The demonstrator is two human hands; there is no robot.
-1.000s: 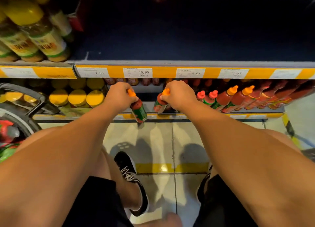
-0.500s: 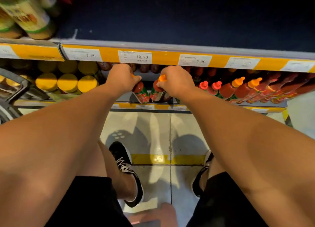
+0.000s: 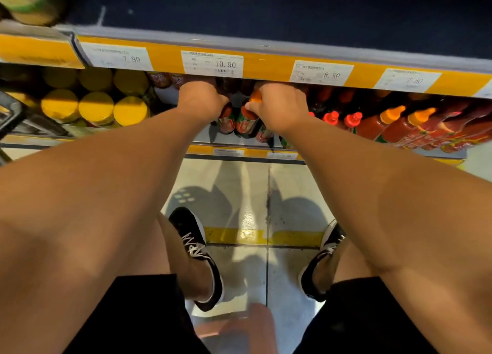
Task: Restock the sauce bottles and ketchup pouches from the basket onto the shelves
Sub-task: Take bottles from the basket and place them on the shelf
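My left hand [image 3: 202, 100] grips the top of a red sauce bottle [image 3: 226, 120] with a green label, its cap hidden under my fingers. My right hand [image 3: 279, 106] grips a second red sauce bottle [image 3: 246, 122] by its orange cap. Both bottles stand side by side on the lower shelf [image 3: 205, 139], just inside its front edge and under the 10.90 price tag [image 3: 213, 64]. More red sauce bottles with red and orange caps [image 3: 394, 122] fill the shelf to the right. The basket is almost out of view; only a dark handle [image 3: 10, 111] shows at the far left.
Yellow-lidded jars [image 3: 95, 106] stand on the lower shelf to the left. The upper shelf's yellow price rail [image 3: 266, 66] overhangs my hands. Jars [image 3: 29, 2] sit on the upper shelf at top left. My black shoes [image 3: 197, 250] stand on the tiled floor below.
Both hands have pushed the two bottles forward, from in front of the shelf edge onto the lower shelf. The view has moved closer and the basket has slid out to the left.
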